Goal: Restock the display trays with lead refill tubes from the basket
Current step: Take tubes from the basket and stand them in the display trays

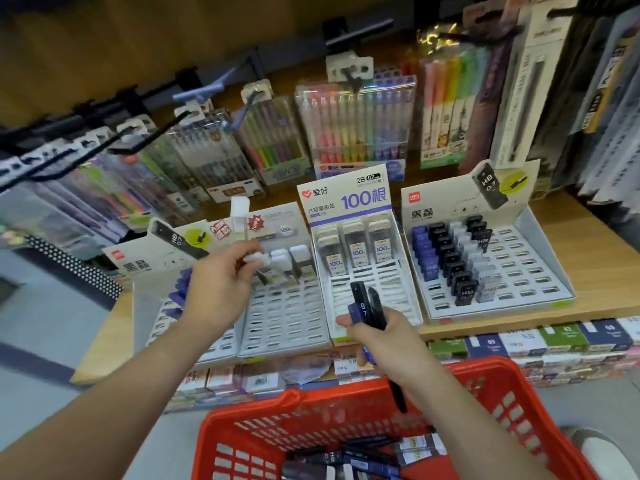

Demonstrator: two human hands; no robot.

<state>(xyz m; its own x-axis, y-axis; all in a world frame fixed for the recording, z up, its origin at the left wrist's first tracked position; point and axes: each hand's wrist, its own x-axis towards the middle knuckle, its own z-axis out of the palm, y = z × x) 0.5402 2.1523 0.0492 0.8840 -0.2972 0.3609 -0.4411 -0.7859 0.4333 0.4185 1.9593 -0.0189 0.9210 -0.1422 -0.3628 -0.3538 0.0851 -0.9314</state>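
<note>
Head view.
- Red basket (491,379), below shelf front edge: loose lead refill tubes (363,460) inside.
- Four display trays (287,323) in row along wooden shelf (609,244) front edge; right tray (530,271) holds blue, black and clear tubes.
- Pen packs (356,126) hang behind.
- Left hand (221,285) pinches white-capped tube (258,260) over second tray from left.
- Right hand (384,337) grips bundle of dark tubes (360,303) above basket far rim.

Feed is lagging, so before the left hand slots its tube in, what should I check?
1. Left hand grips white-capped tube: ok.
2. Tube is over the tray that holds matching seated tubes: ok.
3. Empty slots in that tray: ok.
4. Right hand is curled round spare dark tubes: ok.
5. Red basket holds more stock: ok.
6. Tube's label matches tray: cannot tell, blurred.
</note>
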